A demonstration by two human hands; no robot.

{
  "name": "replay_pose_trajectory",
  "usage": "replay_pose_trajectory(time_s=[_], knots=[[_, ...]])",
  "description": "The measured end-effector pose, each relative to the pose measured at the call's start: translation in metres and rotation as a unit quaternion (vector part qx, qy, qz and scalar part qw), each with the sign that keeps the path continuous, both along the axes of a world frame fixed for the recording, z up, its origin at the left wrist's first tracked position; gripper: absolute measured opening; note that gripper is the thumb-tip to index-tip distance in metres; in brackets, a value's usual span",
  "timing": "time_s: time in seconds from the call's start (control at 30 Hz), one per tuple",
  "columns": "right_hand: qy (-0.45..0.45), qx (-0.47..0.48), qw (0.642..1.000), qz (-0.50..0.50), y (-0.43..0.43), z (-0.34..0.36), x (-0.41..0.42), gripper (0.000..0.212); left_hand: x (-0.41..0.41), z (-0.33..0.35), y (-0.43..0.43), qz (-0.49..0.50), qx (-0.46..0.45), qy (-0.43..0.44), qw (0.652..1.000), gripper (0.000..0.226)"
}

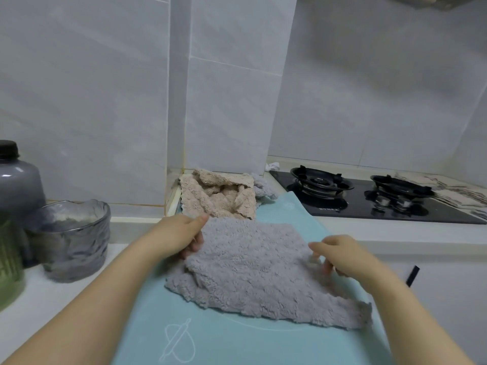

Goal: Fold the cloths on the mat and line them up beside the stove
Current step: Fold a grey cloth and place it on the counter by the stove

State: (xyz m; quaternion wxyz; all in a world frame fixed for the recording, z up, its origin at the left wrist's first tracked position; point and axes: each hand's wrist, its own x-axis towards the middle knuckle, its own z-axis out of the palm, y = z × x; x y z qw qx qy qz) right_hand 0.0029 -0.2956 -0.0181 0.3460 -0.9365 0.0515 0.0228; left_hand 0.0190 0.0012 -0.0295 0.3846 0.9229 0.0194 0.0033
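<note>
Head view shows the grey cloth [253, 264] lying rumpled on the blue mat [147, 325], whose flat surface suits folding. The left hand [181, 235] pinches the cloth's far left corner, thumb on top, probably to draw it flat. The right hand [340, 255] curls at the cloth's right edge, but blur hides whether it grips; a beige cloth [218, 196] waits crumpled at the mat's far end, left of the stove [369, 204].

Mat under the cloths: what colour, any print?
Light blue mat, with a faint white rolling-pin outline printed near its front edge; head view.
</note>
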Motion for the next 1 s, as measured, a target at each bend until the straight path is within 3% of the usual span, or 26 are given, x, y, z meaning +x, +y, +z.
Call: replay_pose_trajectory(time_s=[0.1, 0.23, 0.37, 0.47, 0.6, 0.7, 0.77, 0.83, 0.93, 1.0], knots=[[-0.073, -0.036, 0.996, -0.022, 0.023, -0.011, 0.031, 0.022, 0.009, -0.014, -0.002, 0.018, 0.119, -0.099, 0.988, 0.019], [-0.072, -0.101, 0.992, -0.026, 0.043, -0.028, 0.061, 0.035, 0.020, -0.027, -0.003, 0.019, 0.225, -0.123, 0.966, 0.026], [-0.092, -0.248, 0.964, -0.037, 0.058, -0.047, 0.065, 0.039, 0.027, -0.038, -0.010, -0.019, 0.379, -0.107, 0.919, 0.032], [-0.090, -0.246, 0.964, -0.031, 0.059, -0.047, 0.064, 0.040, 0.029, -0.038, -0.009, -0.032, 0.398, -0.098, 0.912, 0.034], [-0.072, -0.215, 0.974, 0.002, 0.054, -0.040, 0.058, 0.036, 0.020, -0.026, -0.002, -0.078, 0.306, -0.070, 0.946, 0.034], [-0.071, -0.119, 0.989, 0.057, 0.046, -0.029, 0.036, 0.029, 0.004, -0.019, 0.005, -0.102, 0.116, -0.043, 0.987, 0.029], [-0.088, -0.081, 0.989, 0.087, 0.038, -0.024, 0.013, 0.030, -0.014, -0.019, 0.009, -0.105, -0.017, -0.038, 0.994, 0.038], [-0.106, -0.056, 0.987, 0.105, 0.031, -0.024, -0.014, 0.036, -0.035, -0.023, 0.012, -0.097, -0.087, -0.071, 0.989, 0.046], [-0.124, -0.095, 0.977, 0.143, 0.022, -0.031, -0.046, 0.037, -0.065, -0.031, 0.016, -0.130, -0.117, -0.126, 0.977, 0.048], [-0.151, -0.114, 0.968, 0.167, 0.017, -0.034, -0.061, 0.028, -0.082, -0.036, 0.018, -0.166, -0.083, -0.125, 0.975, 0.059]])
